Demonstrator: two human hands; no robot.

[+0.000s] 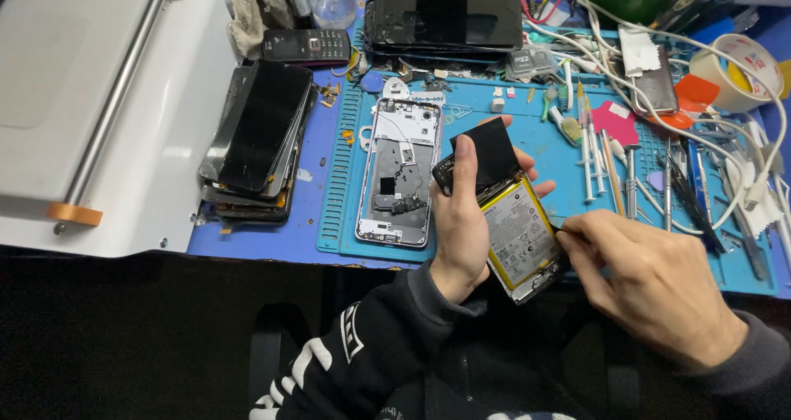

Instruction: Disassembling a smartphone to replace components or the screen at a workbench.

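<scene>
Head view is showing the left hand (461,222) gripping an opened phone (517,237) above the mat's (346,222) 5 o'clock edge, thumb lying along its left side. Right hand (651,284), at 3 o'clock of the phone, is pinching a thin tool, tip hidden, against the yellow battery (521,232). A slip there could, I judge, puncture the battery. Both wrists are angling inward.

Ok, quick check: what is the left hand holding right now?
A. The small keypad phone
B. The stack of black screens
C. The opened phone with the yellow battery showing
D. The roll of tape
C. The left hand grips the opened phone by its edge, yellow battery facing up, while the right hand touches the phone's right side.
</scene>
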